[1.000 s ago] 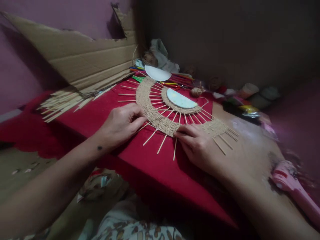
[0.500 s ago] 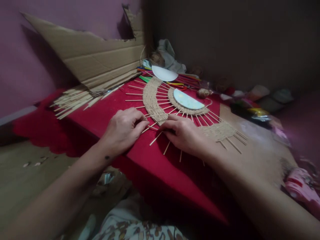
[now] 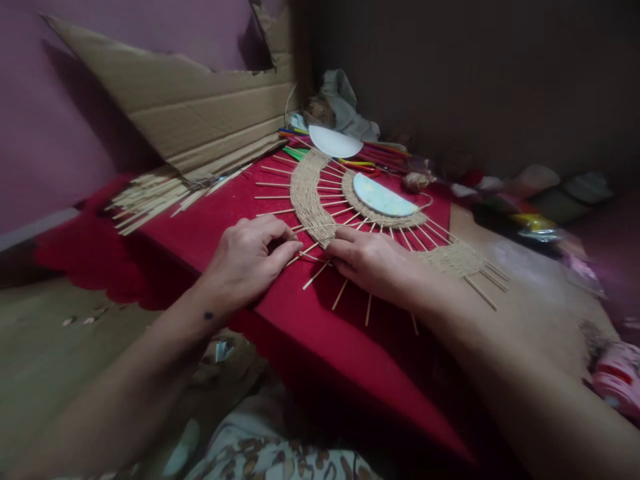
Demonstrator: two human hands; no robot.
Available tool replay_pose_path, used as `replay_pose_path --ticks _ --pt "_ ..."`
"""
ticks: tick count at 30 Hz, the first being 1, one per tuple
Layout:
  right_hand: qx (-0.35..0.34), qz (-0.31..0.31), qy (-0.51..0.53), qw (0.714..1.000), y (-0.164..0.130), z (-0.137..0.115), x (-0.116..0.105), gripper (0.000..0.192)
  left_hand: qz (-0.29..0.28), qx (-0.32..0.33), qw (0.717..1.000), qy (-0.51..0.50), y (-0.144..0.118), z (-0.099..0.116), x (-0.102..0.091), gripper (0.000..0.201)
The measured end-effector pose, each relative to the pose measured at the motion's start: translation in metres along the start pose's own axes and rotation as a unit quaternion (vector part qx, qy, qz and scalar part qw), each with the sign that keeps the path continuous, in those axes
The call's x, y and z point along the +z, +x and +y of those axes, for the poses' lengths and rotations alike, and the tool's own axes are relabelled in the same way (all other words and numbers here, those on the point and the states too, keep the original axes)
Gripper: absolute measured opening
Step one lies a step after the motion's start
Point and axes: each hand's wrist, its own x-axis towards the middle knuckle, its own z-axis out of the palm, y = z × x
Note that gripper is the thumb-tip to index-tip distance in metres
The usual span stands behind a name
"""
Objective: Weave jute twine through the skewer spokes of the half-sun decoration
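On the red cloth [image 3: 240, 200], the woven jute arc [image 3: 307, 197] on stick spokes lies flat. Right hand [image 3: 377, 263] has slid left along the band to meet left hand [image 3: 247, 257]; both pinch at the weave edge, fingers narrow. Loose sticks [image 3: 145, 197] lie well apart.

No legible text, label or number anywhere.

Woven arc [image 3: 307, 200]: tan straw weave, pale wooden spokes radiating. Half-disc [image 3: 383, 199] inside the arc: pale blue with faint yellowish mottling. Second half-disc [image 3: 334, 141] beyond the arc: white. Cloth [image 3: 225, 207] under the arc: deep red. Loose sticks [image 3: 145, 197] left of the arc: pale straw. Cardboard [image 3: 200, 107] behind the arc: plain brown, ribbed. Wall [image 3: 50, 133]: mauve. Tool [image 3: 617, 380] far right of the arc: pink.
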Motion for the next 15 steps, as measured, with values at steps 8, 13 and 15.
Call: replay_pose_path --ticks 8,13,15 --pt "-0.04 0.006 -0.075 0.996 -0.002 -0.004 0.002 0.018 -0.077 0.127 0.988 -0.03 -0.016 -0.001 -0.014 0.023" --pt "-0.037 0.029 -0.074 0.996 -0.004 -0.003 0.007 0.015 -0.125 0.182 0.975 -0.011 -0.026 0.002 -0.018 0.021" --pt "-0.037 0.033 -0.069 0.996 -0.005 -0.003 0.008 0.017 -0.12 0.188 0.975 0.013 -0.028 0.003 -0.018 0.022"
